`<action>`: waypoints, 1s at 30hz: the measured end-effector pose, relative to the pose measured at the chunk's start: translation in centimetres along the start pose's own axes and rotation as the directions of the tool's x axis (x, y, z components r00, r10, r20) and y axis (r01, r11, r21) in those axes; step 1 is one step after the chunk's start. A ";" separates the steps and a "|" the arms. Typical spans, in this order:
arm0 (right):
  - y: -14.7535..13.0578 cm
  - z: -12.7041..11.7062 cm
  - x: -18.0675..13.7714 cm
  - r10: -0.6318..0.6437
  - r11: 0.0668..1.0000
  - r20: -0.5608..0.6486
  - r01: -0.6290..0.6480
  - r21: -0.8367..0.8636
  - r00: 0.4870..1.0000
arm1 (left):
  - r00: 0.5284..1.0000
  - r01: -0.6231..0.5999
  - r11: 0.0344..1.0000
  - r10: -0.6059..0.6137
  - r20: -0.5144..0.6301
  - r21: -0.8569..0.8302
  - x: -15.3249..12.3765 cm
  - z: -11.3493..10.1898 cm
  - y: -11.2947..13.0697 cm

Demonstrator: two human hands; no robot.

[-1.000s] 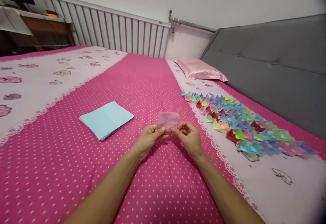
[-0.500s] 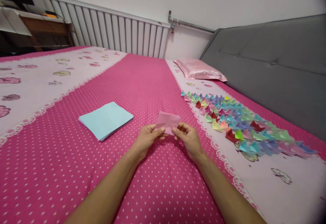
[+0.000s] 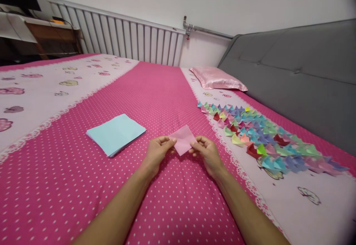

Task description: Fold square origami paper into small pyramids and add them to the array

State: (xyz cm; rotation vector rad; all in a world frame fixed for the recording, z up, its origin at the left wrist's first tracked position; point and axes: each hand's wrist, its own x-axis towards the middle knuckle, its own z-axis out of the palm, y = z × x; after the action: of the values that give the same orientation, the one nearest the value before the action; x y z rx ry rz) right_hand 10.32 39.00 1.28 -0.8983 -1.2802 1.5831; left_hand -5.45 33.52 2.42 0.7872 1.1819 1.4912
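A small pink folded paper (image 3: pixel 183 141) is held between both my hands just above the pink dotted bedspread (image 3: pixel 155 100). My left hand (image 3: pixel 156 154) pinches its left corner with thumb and fingers closed. My right hand (image 3: pixel 207 154) pinches its right corner the same way. The paper now looks like a diamond with one corner pointing toward me. A stack of light blue square sheets (image 3: pixel 116 133) lies on the bed to the left of my hands.
Several folded paper pieces in many colours (image 3: pixel 258 137) lie in rows on the bed's right strip. A pink pillow (image 3: pixel 218 78) sits beyond them by the grey headboard (image 3: pixel 292 74). A white radiator (image 3: pixel 122 37) runs along the far wall.
The pink paper has turned and flattened between my fingers, from a rectangle-like shape to a diamond. Both hands stayed in about the same place.
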 end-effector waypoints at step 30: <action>0.0 -0.2 0.3 0.037 0.997 0.020 -0.038 0.069 0.999 | 0.985 -0.023 0.974 -0.016 0.170 0.225 0.1 -0.3 -0.8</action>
State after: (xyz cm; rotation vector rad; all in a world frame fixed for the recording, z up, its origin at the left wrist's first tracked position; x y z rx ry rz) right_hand 10.43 39.35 1.21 -0.8703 -1.2197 1.6589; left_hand -5.45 33.50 1.57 1.0503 1.2333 1.2773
